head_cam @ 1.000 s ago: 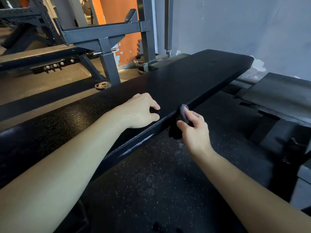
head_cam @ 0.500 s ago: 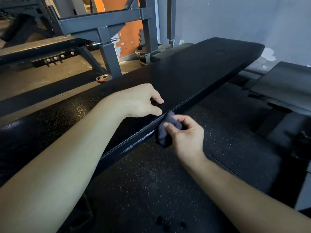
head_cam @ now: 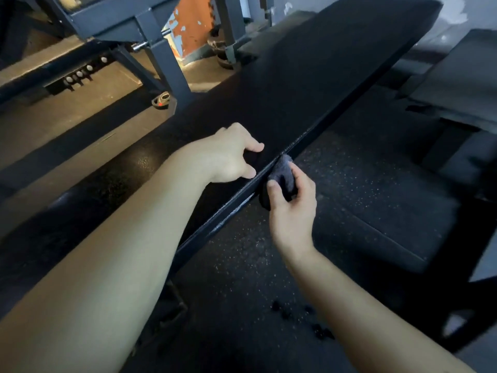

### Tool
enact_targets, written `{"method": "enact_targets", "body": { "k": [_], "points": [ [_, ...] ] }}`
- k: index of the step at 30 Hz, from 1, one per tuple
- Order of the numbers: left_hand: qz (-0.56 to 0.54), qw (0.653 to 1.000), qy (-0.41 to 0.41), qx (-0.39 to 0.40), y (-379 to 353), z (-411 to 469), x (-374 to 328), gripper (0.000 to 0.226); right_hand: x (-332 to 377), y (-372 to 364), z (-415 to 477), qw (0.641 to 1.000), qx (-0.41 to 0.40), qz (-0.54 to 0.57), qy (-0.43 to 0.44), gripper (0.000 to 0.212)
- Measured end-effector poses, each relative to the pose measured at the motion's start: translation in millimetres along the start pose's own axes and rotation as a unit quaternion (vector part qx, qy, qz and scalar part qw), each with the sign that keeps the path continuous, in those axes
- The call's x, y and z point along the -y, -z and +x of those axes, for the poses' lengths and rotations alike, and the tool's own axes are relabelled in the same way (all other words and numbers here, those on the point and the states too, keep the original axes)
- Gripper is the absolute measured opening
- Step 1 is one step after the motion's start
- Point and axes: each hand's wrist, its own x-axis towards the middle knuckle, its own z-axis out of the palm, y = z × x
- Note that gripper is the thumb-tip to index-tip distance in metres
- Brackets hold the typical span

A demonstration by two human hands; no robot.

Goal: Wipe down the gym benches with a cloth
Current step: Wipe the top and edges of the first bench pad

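The right hand (head_cam: 291, 211) grips the bunched grey cloth (head_cam: 282, 172), pressing it to the side edge of the black bench (head_cam: 322, 76), a little higher than half a second ago (now level with the left thumb). The left hand (head_cam: 228, 154) holds nothing; its loosely curled fingers rest on the bench top, just beside the cloth. A grey rack frame (head_cam: 161, 49) stands beyond.

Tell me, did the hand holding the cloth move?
Yes. The right hand slid the cloth a little back along the bench edge, toward the person, nearer the shiny streak.
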Motion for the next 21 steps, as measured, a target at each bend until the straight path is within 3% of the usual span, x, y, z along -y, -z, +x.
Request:
{"method": "enact_targets", "body": {
  "k": [7,13,21],
  "points": [
    [-0.012,0.998,-0.031,-0.046,-7.9,0.3,8.1,0.061,-8.2,-1.5,10.6,0.998,-0.006,-0.044,0.044,0.041],
    [0.043,0.991,-0.074,-0.103,-7.4,-40.2,5.1,0.036,11.5,-4.5,3.5,0.999,-0.049,-0.016,-0.018,0.028],
    [0.1,0.985,-0.089,-0.113,-10.1,-58.8,20.2,0.033,39.3,10.8,-24.7,0.995,-0.098,-0.03,-0.013,0.025]
  ]
}}
